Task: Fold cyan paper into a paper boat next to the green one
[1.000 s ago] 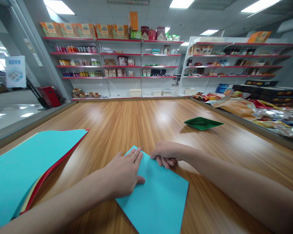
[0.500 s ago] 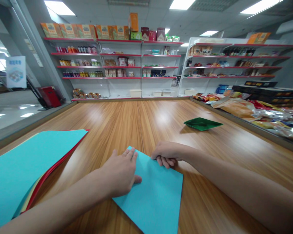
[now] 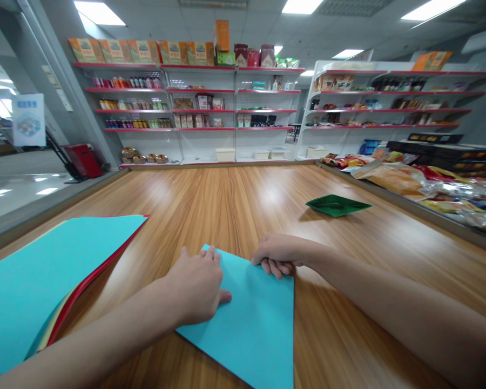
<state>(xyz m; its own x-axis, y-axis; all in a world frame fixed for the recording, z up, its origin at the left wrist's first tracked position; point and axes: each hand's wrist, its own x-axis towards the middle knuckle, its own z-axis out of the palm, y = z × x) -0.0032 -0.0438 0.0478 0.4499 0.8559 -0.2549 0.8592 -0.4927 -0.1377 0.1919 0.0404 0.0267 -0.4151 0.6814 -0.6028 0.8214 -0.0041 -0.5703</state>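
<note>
A light-blue sheet of paper (image 3: 251, 324) lies at an angle on the wooden table before me, its near end cut off by the lower frame edge. My left hand (image 3: 198, 286) rests flat on its left side, fingers stretched toward the far corner and thumb apart. At the sheet's far right edge, my right hand (image 3: 277, 256) has its fingers curled, with the index fingertip on the edge. Its thumb is mostly hidden. Farther right sits a folded green paper piece (image 3: 338, 206), pointed at both ends and hollow in the middle.
A stack of coloured paper (image 3: 60, 270), blue on top with red and cream beneath, lies at the left. Raised edging (image 3: 227, 166) borders the table (image 3: 198, 200). Packaged snacks (image 3: 421, 183) are heaped beyond the right edge. Stocked shelves (image 3: 198, 111) stand behind.
The blue sheet has turned slightly counterclockwise, its far and right corners shifting left. My left hand has moved a little left with it; my right hand stays nearly in place.
</note>
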